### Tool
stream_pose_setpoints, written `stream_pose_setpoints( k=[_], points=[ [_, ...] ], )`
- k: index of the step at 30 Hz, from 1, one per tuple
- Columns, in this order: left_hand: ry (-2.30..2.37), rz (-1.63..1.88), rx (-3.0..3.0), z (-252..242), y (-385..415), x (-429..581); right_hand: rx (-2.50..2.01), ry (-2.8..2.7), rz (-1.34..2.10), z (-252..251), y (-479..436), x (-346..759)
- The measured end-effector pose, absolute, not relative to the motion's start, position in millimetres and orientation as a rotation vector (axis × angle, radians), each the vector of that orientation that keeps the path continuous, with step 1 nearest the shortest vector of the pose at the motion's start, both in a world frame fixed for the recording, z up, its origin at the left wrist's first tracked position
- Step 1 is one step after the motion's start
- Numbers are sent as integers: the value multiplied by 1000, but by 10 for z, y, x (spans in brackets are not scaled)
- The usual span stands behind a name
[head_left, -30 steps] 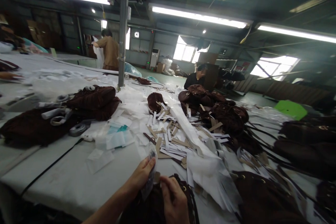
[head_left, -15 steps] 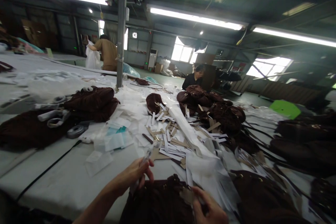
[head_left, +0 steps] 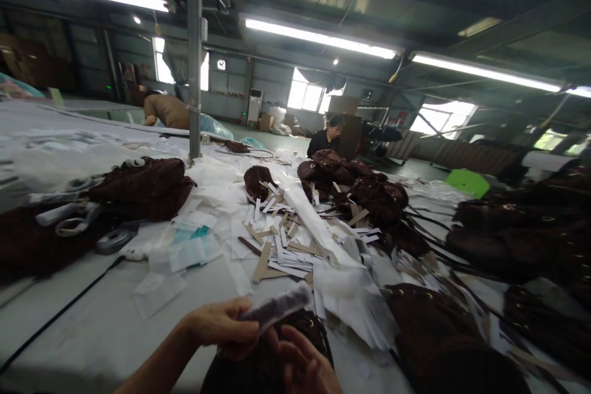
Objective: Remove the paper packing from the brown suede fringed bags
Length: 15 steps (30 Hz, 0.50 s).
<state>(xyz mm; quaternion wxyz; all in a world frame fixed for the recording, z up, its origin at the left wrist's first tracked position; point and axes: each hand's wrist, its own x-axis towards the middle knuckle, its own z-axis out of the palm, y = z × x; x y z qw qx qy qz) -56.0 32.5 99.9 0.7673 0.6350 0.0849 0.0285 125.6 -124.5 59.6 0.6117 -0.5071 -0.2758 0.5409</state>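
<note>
Left fingers (head_left: pixel 243 329) pinch a clear plastic packet (head_left: pixel 287 305) by its left end

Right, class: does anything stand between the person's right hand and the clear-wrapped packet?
Nothing visible does. The right hand, loosely open, is close to the clear-wrapped packet; whether they touch is unclear. The left hand grips one end of it, and the brown bag lies below both hands, not in between.

Bare left hand (head_left: pixel 226 324) pinching, bare right hand (head_left: pixel 308 362) loosely curled
Left forearm (head_left: pixel 164 351) slants inward; right fingers (head_left: pixel 301 340) part slightly.
</note>
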Motion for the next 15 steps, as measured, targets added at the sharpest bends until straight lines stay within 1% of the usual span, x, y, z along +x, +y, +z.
stream_pose_setpoints(
  k=[1, 3, 7, 10, 15],
  points=[
    [204, 23, 1401, 1015, 317, -538, -1022, -555, 1275, 660, -1085, 1160],
    [272, 19, 1428, 995, 326, -510, -912, -366, 1268, 823, -829, 1064],
    [453, 258, 1419, 799, 382, -537, -970, -208, 1053, 1073, -582, 1243],
    [563, 417, 1402, 641, 365, -564, -1072, -268, 920, 1081, -525, 1448],
    [746, 581, 1472, 413, 229, -537, -1148, -352, 773, 941, -438, 1529]
  ],
)
